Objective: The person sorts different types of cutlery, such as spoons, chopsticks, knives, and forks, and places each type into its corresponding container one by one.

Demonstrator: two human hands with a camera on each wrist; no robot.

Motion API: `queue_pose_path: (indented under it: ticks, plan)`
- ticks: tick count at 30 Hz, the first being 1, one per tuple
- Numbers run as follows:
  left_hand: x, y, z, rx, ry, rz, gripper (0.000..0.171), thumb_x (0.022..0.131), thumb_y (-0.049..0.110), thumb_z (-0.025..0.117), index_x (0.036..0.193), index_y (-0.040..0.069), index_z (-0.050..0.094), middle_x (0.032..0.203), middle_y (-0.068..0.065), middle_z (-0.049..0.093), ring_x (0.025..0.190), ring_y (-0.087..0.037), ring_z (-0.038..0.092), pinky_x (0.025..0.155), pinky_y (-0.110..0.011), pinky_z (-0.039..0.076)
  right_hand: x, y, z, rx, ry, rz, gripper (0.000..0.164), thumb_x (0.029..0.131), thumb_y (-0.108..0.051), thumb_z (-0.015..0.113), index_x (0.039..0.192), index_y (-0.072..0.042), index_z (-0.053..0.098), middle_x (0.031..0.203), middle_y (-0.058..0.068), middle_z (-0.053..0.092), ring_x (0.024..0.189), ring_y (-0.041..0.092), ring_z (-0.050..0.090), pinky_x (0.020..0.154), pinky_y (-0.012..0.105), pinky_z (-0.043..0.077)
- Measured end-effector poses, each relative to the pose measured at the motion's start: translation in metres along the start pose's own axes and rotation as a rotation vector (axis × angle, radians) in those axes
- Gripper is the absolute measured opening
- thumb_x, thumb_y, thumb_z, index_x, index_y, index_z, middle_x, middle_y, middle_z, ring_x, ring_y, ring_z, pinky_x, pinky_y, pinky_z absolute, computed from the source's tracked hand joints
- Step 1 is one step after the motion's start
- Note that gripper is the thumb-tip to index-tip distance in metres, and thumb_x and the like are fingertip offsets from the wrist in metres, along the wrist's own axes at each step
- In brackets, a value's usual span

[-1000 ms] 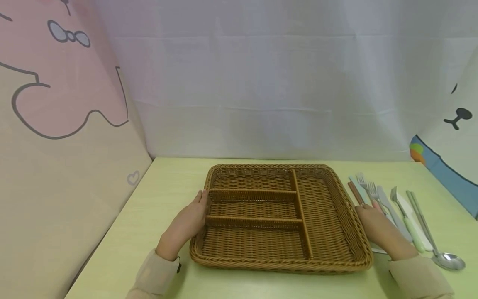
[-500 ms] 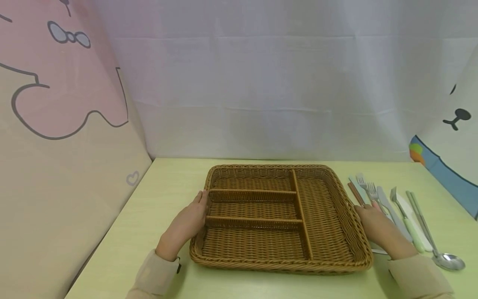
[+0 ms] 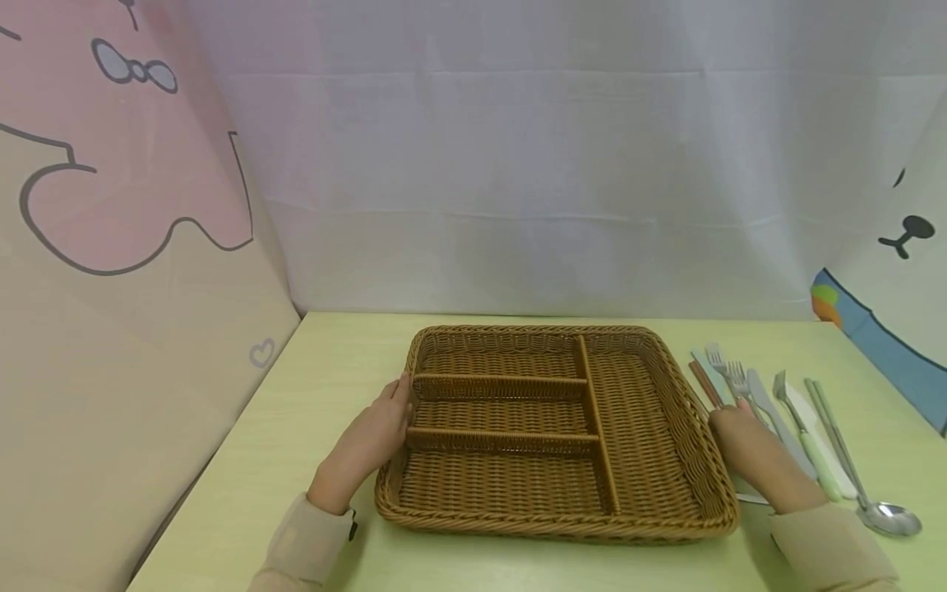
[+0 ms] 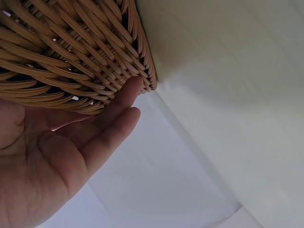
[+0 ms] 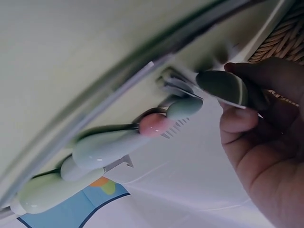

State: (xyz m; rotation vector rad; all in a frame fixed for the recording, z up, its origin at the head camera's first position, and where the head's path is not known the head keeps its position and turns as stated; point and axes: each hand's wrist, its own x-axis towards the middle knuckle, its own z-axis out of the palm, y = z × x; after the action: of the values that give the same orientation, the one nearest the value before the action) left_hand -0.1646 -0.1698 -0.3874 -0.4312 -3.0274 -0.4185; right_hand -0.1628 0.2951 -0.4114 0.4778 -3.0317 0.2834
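A brown wicker basket with compartments stands on the table. My left hand lies along its left side; in the left wrist view the nearer fingers are fairly straight against the wicker wall. Just outside the basket's right wall, my right hand is over the edge of a cutlery group. In the right wrist view its thumb and fingers pinch a utensil by a dark green, rounded end; I cannot tell its kind. Forks and a brown-handled utensil lie just beyond this hand.
Right of my right hand lie a grey knife, a green-handled fork, a white knife and a large metal spoon. A white cloth hangs behind the table; printed cloths hang at both sides.
My right hand has shifted slightly right, away from the basket's wall. The left hand stays at the basket's left side, and the basket has not visibly moved.
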Motion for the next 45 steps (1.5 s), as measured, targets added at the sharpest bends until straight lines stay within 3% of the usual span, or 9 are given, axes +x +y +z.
queue_pose_path:
  ticks: [4, 9, 14, 21, 28, 35, 40, 45]
  plan:
    - [0.001, -0.001, 0.002, -0.002, 0.011, 0.000, 0.051, 0.097, 0.013, 0.044, 0.139, -0.010, 0.027, 0.131, -0.030, 0.044, 0.087, -0.033, 0.063, 0.061, -0.030, 0.053, -0.001, -0.001, -0.002, 0.018, 0.001, 0.020, 0.016, 0.079, 0.012, 0.055, 0.066, 0.002, 0.057, 0.063, 0.005, 0.056, 0.059, 0.019, 0.054, 0.064, 0.039, 0.050]
    - [0.003, -0.002, 0.005, -0.005, 0.015, -0.015, 0.051, 0.098, 0.016, 0.042, 0.140, -0.009, 0.027, 0.131, -0.029, 0.044, 0.090, -0.034, 0.062, 0.064, -0.033, 0.053, -0.001, 0.000, -0.001, 0.002, 0.022, 0.027, 0.017, 0.078, 0.013, 0.054, 0.065, 0.002, 0.056, 0.063, 0.007, 0.054, 0.060, 0.020, 0.053, 0.070, 0.044, 0.049]
    - [0.004, -0.003, 0.006, -0.005, 0.027, -0.009, 0.051, 0.098, 0.016, 0.043, 0.139, -0.010, 0.027, 0.129, -0.029, 0.045, 0.084, -0.032, 0.063, 0.061, -0.032, 0.053, 0.000, 0.001, -0.005, -0.011, 0.039, 0.037, 0.016, 0.077, 0.013, 0.050, 0.066, 0.004, 0.058, 0.065, 0.013, 0.054, 0.061, 0.025, 0.052, 0.057, 0.040, 0.048]
    - [0.004, -0.003, 0.006, -0.014, 0.024, -0.011, 0.051, 0.098, 0.016, 0.042, 0.139, -0.010, 0.027, 0.129, -0.030, 0.045, 0.089, -0.034, 0.062, 0.065, -0.035, 0.054, -0.003, -0.003, -0.015, -0.023, 0.097, 0.041, 0.015, 0.077, 0.013, 0.047, 0.069, 0.007, 0.057, 0.063, 0.011, 0.051, 0.052, 0.015, 0.042, 0.044, 0.026, 0.035]
    - [0.004, -0.003, 0.007, -0.022, 0.016, -0.016, 0.051, 0.098, 0.016, 0.041, 0.140, -0.010, 0.026, 0.129, -0.030, 0.044, 0.091, -0.034, 0.062, 0.069, -0.036, 0.054, -0.006, -0.014, -0.028, -0.027, 0.177, 0.021, 0.012, 0.074, 0.013, 0.048, 0.077, 0.012, 0.060, 0.066, 0.013, 0.052, 0.054, 0.017, 0.045, 0.044, 0.025, 0.038]
    - [0.005, -0.003, 0.007, -0.017, 0.024, -0.015, 0.051, 0.098, 0.016, 0.041, 0.139, -0.010, 0.026, 0.128, -0.030, 0.046, 0.089, -0.033, 0.062, 0.068, -0.036, 0.054, -0.005, -0.036, -0.042, -0.017, 0.152, 0.013, 0.015, 0.076, 0.011, 0.051, 0.087, 0.015, 0.061, 0.075, 0.017, 0.056, 0.061, 0.025, 0.054, 0.051, 0.033, 0.047]
    - [0.004, -0.003, 0.007, -0.012, 0.029, -0.011, 0.051, 0.098, 0.016, 0.041, 0.139, -0.011, 0.027, 0.128, -0.030, 0.046, 0.088, -0.034, 0.062, 0.068, -0.036, 0.054, -0.005, -0.052, -0.045, -0.049, 0.181, -0.034, 0.005, 0.076, 0.011, 0.056, 0.077, 0.008, 0.058, 0.072, 0.012, 0.054, 0.057, 0.018, 0.049, 0.046, 0.027, 0.040]
    - [0.005, -0.004, 0.009, -0.010, 0.030, -0.007, 0.051, 0.098, 0.016, 0.041, 0.139, -0.011, 0.026, 0.128, -0.030, 0.046, 0.086, -0.033, 0.063, 0.067, -0.035, 0.054, -0.003, -0.061, -0.042, -0.115, 0.232, -0.101, 0.013, 0.073, 0.011, 0.061, 0.068, 0.002, 0.054, 0.066, 0.008, 0.050, 0.051, 0.013, 0.039, 0.046, 0.029, 0.034]
